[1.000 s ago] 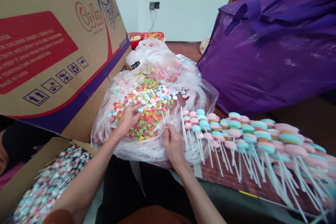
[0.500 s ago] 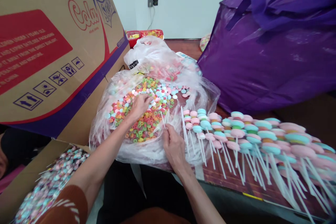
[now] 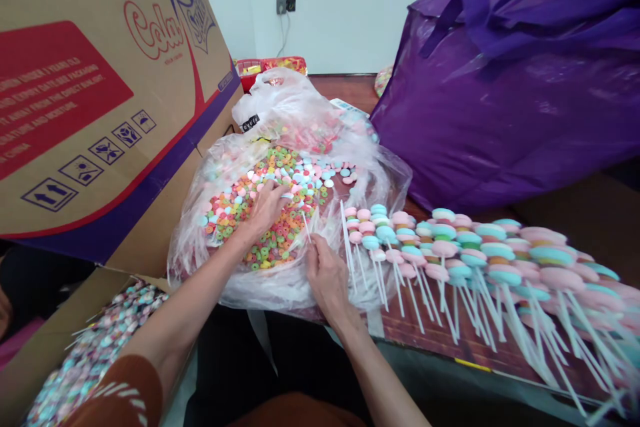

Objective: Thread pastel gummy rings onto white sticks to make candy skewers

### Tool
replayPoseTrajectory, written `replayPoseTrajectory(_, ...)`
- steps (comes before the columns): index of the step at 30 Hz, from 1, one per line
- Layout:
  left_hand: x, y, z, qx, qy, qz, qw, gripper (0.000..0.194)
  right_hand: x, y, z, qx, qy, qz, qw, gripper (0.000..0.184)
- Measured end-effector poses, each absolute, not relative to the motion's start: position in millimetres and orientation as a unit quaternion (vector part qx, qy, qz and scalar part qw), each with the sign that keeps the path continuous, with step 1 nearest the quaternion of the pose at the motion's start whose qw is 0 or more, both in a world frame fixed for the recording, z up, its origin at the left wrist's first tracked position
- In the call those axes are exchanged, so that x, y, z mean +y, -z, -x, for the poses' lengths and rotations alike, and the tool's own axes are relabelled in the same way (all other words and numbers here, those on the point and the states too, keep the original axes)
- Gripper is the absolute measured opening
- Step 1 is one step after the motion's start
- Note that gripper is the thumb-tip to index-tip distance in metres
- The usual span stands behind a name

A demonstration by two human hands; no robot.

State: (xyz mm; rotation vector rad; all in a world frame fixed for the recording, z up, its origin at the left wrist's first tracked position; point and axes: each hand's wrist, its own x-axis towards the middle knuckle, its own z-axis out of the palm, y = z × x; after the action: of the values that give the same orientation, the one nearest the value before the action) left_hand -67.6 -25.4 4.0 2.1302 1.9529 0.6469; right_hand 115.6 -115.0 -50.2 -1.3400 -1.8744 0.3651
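My left hand [image 3: 269, 208] reaches into the heap of loose candy, fingers pinched together at a pale blue candy disc [image 3: 287, 196]. Around it lie small candy rings [image 3: 280, 233] in green, orange, yellow and red, mixed with pink, blue and white discs [image 3: 313, 177]. In front of the heap, my right hand [image 3: 328, 275] is closed around a thin white lollipop stick [image 3: 306, 225], which points up and carries no candy. The heap rests on a spread clear plastic bag [image 3: 240, 290]. To the right, rows of candy skewers [image 3: 445, 250] stack pink and blue discs on white sticks.
A large cardboard box [image 3: 110, 93] stands at the left, and a purple bag [image 3: 500, 120] at the right. A lower box [image 3: 105, 347] holds many finished-looking wrapped candies. Behind the heap are a white plastic bag [image 3: 277, 97] and a red basket [image 3: 246, 73].
The view has shifted slightly, moving the scene a little left. My left fingers now have a pale blue disc at their tips. My right hand still holds the bare stick.
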Motion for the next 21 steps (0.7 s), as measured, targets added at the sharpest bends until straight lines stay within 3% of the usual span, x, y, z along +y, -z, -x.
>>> replayPoseTrajectory(8,-35,-4,72,0.613,-0.313,-0.711,0.144,0.041,-117,38,-118,-0.698,-0.232,0.526,0.427,0.034)
replayPoseTrajectory(13,-58,-5,71,0.586,-0.492,-0.539,0.351,0.024,-119,28,-123,-0.639,-0.364,0.501,0.457,0.03)
replayPoseTrajectory(15,-73,-6,70,0.55,-0.547,-0.469,0.422,0.029,-123,27,-122,-0.633,-0.408,0.473,0.457,0.029)
replayPoseTrajectory(21,-104,-8,65,0.534,-0.62,-0.352,0.455,0.041,-138,15,-108,-0.645,-0.46,0.419,0.444,0.031)
